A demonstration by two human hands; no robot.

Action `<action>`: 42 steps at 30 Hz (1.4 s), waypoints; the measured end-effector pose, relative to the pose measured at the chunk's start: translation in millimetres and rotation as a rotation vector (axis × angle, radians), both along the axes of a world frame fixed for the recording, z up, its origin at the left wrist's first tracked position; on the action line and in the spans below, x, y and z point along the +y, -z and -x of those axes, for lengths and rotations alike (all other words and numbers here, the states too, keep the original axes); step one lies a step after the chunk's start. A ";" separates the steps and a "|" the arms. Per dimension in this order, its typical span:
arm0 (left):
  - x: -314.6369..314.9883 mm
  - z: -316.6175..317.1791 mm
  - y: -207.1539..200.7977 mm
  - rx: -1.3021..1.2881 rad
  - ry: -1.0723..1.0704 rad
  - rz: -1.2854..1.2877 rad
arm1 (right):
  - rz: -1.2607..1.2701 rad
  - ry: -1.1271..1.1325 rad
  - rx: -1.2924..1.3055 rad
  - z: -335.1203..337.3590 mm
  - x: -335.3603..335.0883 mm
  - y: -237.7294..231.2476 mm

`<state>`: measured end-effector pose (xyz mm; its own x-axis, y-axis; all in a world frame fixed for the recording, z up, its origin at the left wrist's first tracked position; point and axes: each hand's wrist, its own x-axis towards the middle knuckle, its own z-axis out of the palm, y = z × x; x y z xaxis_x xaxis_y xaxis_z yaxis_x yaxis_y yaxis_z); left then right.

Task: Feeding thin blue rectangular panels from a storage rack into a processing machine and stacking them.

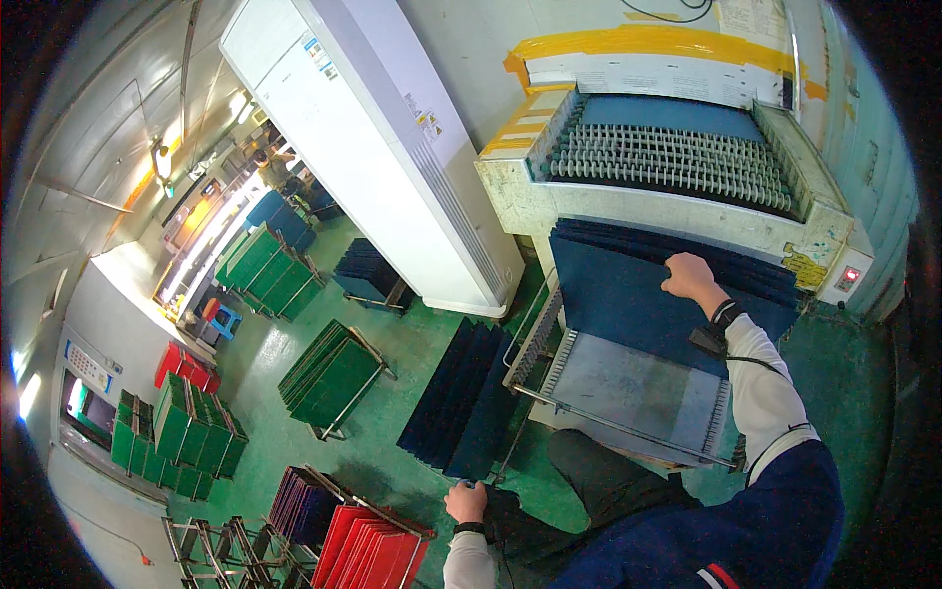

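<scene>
My right hand [690, 277] is closed at the upper edge of a flat blue panel [618, 299], which tilts in a metal slotted rack [628, 404]. Several similar dark blue panels [677, 245] lean close behind it. Low in front, my left hand [466, 502] is curled closed beside my knee, near the lower end of a stack of dark blue panels [456, 398]. What its fingers hold, if anything, is hidden.
A worn roller machine [677, 157] with a lit red switch [851, 274] stands beyond the rack. A tall white cabinet unit [383, 147] rises to its left. Racks of green panels [334, 378], red panels [368, 550] and bare metal racks [221, 550] crowd the green floor.
</scene>
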<state>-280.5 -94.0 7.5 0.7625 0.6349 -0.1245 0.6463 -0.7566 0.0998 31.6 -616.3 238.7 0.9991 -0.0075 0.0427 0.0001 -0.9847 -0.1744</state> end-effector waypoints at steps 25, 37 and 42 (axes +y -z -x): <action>-3.5 -0.4 -6.6 -0.019 -0.006 0.026 | 0.019 0.009 0.003 -0.7 -0.6 0.1; -4.6 -1.7 -7.6 -0.023 -0.016 0.028 | 0.005 -0.013 -0.019 -2.3 -2.3 2.8; -0.9 0.4 -3.3 -0.040 -0.017 0.034 | -0.005 -0.045 -0.018 -3.2 -7.3 8.9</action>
<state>-280.8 -94.9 10.9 0.7566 0.6434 -0.1161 0.6537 -0.7415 0.1513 34.8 -623.5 229.7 0.9975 0.0374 0.0604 0.0477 -0.9827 -0.1791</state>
